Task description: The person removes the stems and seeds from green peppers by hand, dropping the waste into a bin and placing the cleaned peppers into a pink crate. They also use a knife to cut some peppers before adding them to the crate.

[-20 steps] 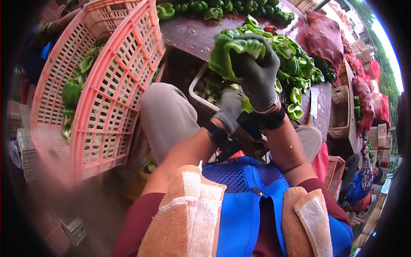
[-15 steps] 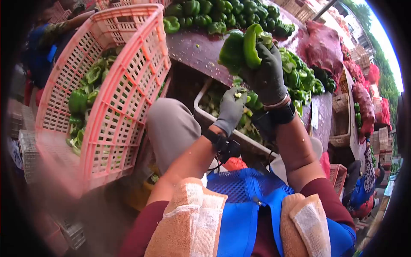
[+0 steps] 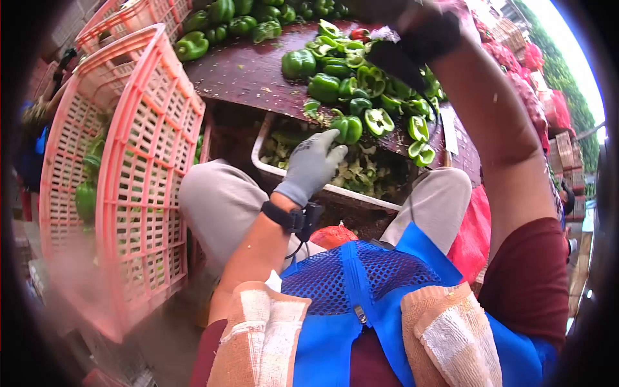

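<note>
The person's left hand (image 3: pixel 313 164), half open, palm empty, is nearer the whole green pepper (image 3: pixel 348 128), just up-right at frame centre; the blurred right hand's (image 3: pixel 401 14) hold, top of frame, cannot be told.

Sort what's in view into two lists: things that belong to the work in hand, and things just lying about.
Work in hand, by the look of it:
- left hand, at a green pepper
- right hand, blurred
- cut peppers on the table
- bin of scraps
- pink crate holding peppers

Probably just lying about:
- red net sack
- background crates
</note>
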Motion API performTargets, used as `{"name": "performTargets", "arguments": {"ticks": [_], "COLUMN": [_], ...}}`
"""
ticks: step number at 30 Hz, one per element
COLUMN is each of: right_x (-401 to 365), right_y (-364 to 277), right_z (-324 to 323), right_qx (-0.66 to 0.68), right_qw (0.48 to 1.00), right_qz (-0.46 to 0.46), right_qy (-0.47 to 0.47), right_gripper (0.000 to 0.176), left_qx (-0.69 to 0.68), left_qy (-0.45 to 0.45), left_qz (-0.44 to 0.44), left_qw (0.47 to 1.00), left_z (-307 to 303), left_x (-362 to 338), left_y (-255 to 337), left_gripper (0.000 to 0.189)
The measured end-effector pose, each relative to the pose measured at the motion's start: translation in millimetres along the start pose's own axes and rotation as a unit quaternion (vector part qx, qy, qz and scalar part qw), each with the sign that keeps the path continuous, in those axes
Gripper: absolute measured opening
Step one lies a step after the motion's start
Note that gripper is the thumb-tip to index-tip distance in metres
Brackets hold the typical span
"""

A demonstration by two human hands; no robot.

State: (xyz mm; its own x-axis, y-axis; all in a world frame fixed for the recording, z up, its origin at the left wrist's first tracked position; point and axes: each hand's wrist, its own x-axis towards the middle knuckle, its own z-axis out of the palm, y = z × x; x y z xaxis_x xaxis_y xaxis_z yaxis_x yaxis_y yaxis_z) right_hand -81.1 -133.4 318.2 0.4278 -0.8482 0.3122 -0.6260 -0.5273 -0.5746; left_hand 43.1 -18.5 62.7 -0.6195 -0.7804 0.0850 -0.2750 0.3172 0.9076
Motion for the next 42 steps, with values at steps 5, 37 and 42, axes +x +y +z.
{"name": "performTargets", "arguments": {"ticks": [5, 37, 42], "right_x": [-168.5, -308.0, -291.1], "right_y": [139.5, 96.9, 85.0], "right_z": [57.9, 170.4, 158.1], "right_qx": [-0.179, 0.343, 0.379], "right_qw": [0.975, 0.856, 0.837], "right_qz": [0.119, 0.303, 0.328], "right_qy": [-0.049, 0.242, 0.217], "right_gripper": [0.053, 0.048, 0.042], "left_qx": [0.017, -0.36, -0.118], "left_qy": [0.0, -0.087, -0.019], "left_qz": [-0.033, -0.124, 0.078], "left_qw": [0.999, 0.921, 0.99], "left_z": [16.9, 61.9, 68.8], "left_x": [9.1, 11.6, 1.6], "left_y": [-16.4, -13.7, -6.8], "left_gripper": [0.053, 0.04, 0.063]}}
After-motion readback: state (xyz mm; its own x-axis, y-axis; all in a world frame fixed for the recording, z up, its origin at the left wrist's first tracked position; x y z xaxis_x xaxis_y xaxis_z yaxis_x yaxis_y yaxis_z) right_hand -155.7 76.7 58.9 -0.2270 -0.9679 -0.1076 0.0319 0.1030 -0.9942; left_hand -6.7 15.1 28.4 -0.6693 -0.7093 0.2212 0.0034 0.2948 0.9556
